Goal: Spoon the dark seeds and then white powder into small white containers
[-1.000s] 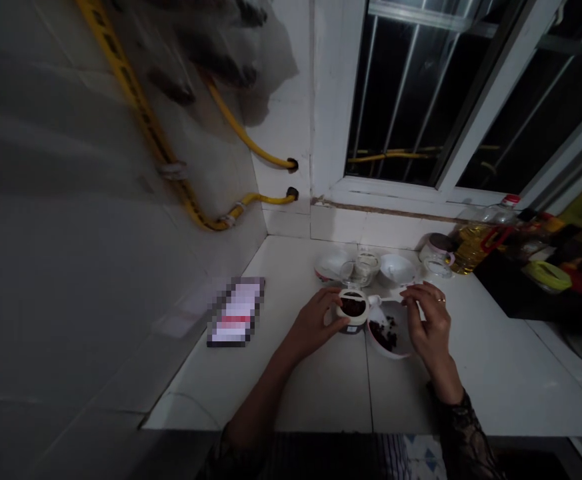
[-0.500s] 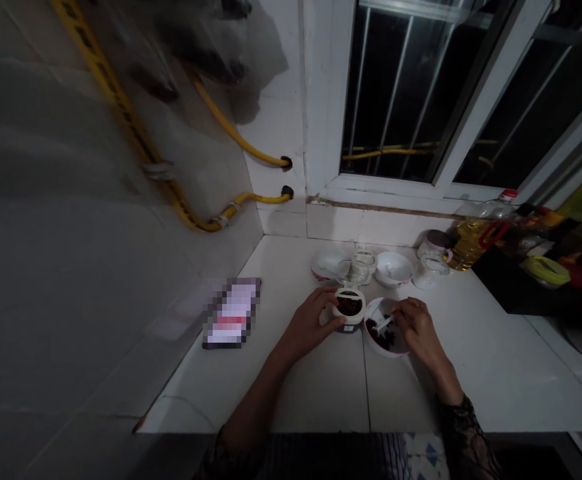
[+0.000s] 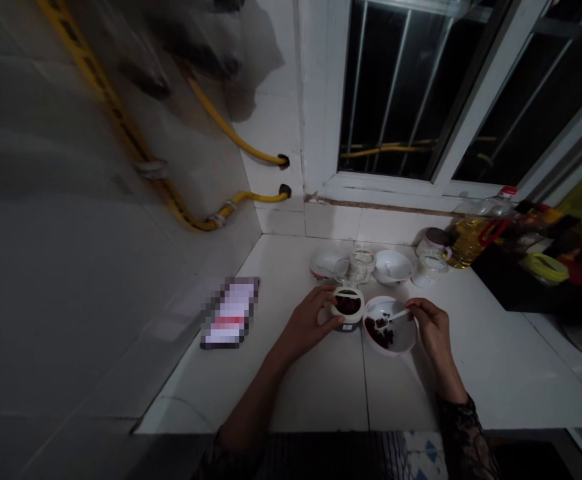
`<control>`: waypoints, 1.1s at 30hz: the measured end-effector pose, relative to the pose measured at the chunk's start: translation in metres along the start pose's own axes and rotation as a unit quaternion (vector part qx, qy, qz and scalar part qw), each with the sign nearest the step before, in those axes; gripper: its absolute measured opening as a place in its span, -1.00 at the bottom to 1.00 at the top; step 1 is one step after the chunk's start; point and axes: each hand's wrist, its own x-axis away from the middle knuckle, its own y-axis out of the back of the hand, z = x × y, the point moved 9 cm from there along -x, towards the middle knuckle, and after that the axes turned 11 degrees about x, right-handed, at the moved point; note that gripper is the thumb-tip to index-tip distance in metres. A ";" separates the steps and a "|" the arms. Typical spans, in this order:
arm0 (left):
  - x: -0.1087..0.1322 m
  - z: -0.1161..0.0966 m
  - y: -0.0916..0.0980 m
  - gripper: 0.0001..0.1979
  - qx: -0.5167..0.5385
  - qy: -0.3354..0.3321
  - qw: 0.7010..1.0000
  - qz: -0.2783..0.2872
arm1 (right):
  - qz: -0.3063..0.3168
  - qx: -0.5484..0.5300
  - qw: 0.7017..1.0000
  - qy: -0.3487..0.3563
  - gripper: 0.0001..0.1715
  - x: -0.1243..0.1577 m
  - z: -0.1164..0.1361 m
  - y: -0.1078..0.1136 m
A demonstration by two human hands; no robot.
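My left hand (image 3: pixel 317 319) grips a small jar (image 3: pixel 349 320) by its left side, thumb in front and fingers behind. The jar has a pale rim, its top is uncovered, and dark red-brown stuff (image 3: pixel 347 304) fills it. Just right of it stands a white bowl (image 3: pixel 405 340) with a pinkish rim. Dark clumps (image 3: pixel 379 335) lie on the bowl's left side. Between thumb and fingers, my right hand (image 3: pixel 431 327) pinches the handle end of a small white spoon (image 3: pixel 397 316). The spoon's head rests among the clumps in the bowl.
Behind the jar are a white bowl (image 3: pixel 393 267), another bowl (image 3: pixel 322 265) and clear jars (image 3: pixel 357 268). A lidded jar (image 3: pixel 429 270) and an oil bottle (image 3: pixel 465 243) stand at back right, beside a dark box (image 3: pixel 491 283). A blurred-out phone (image 3: pixel 231 313) lies on the left.
My right hand has moved right, out from over the bowl, sliding to the end of the spoon's handle. More of the spoon and bowl shows. The left hand stays on the jar.
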 end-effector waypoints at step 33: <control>-0.002 -0.005 0.000 -0.82 0.012 -0.008 1.000 0.006 | -0.042 0.002 0.990 0.137 -0.75 -0.003 0.080 -0.010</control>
